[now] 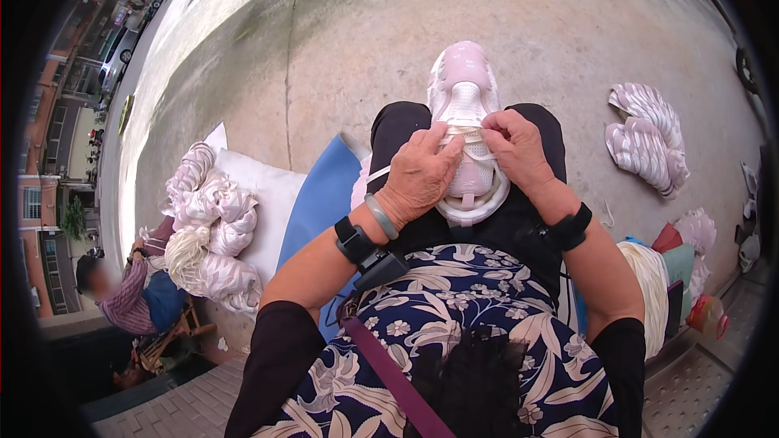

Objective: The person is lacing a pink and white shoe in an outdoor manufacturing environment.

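A pink and white sneaker point(465, 81) rests between my knees, its toe pointing away from me and its heel opening near my belly. A cream-white shoelace point(477, 156) crosses its tongue, and a loose end sticks out left of my left wrist. My left hand point(420, 169) lies along the sneaker's left eyelet row, with thumb and fingers pinched on the lace. On the opposite side my right hand point(518, 150) pinches the lace by the right eyelets. My fingertips partly hide the eyelets.
Bundled pink-white shoe parts point(215, 211) lie at left beside a white sheet point(272, 195) and a blue sheet point(320, 195). Nested stacks of shoe parts point(649, 142) sit on the concrete at right. A hank of cream laces point(647, 284) is by my right elbow. Another person point(138, 300) sits far left.
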Demonstrator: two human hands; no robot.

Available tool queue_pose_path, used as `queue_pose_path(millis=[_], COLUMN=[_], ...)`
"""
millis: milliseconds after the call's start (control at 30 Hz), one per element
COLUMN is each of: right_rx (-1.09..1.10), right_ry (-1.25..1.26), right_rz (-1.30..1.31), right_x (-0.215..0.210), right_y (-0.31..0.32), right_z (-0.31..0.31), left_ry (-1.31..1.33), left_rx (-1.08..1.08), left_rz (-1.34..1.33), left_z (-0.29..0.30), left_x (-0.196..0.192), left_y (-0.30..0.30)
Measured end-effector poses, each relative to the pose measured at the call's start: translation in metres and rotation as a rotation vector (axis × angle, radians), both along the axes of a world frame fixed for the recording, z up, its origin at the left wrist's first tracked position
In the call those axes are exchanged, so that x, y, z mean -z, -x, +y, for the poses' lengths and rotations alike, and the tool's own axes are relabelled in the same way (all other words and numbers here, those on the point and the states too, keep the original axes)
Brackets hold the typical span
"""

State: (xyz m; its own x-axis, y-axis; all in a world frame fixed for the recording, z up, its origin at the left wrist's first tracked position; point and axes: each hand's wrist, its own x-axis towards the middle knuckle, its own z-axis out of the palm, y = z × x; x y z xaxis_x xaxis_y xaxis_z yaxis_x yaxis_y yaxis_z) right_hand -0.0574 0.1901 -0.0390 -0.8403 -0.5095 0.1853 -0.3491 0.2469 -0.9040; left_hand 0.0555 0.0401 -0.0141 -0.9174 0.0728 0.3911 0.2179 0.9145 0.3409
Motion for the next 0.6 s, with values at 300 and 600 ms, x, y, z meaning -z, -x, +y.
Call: queue_pose_path(millis=[300, 600], right_rx=[-0.204, -0.140], right_ry=[0.125, -0.216], right_rz=[-0.863, -0.425], right_x=[-0.025, -0.021], right_y=[0.024, 0.017], right_z=[0.000, -0.001], left_ry=[0.053, -0.085], left_rx=[-0.016, -0.131], left_rz=[-0.024, -0.097], left_z=[0.001, -0.003], left_x=[0.007, -0.011], left_y=[-0.001, -0.002])
